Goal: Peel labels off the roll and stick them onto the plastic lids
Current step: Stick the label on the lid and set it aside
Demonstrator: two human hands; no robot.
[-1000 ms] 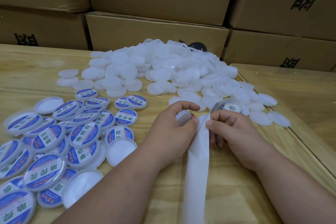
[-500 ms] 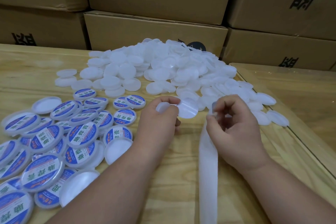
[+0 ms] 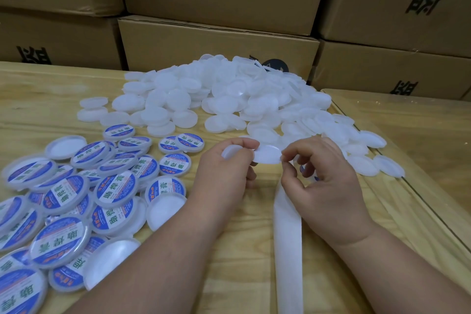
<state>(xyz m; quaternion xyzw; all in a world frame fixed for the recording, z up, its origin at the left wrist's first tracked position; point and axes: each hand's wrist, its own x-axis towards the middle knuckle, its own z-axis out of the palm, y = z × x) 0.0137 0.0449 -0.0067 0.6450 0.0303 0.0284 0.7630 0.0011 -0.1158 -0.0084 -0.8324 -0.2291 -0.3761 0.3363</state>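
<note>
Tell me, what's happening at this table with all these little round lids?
A person is sticking labels onto lids. The left hand holds a plain white round plastic lid above the wooden table, while the right hand pinches at the white backing strip that trails toward the camera. Finished lids with blue and white labels lie spread on the left; a big heap of unlabelled white lids waits behind, in front of stacked brown cardboard boxes.

The labelled lids [image 3: 116, 190] left of the plain lid pile [image 3: 229, 99] read 助焊膏 upside down, and the cardboard boxes [image 3: 219, 46] behind it bore partial black characters.
</note>
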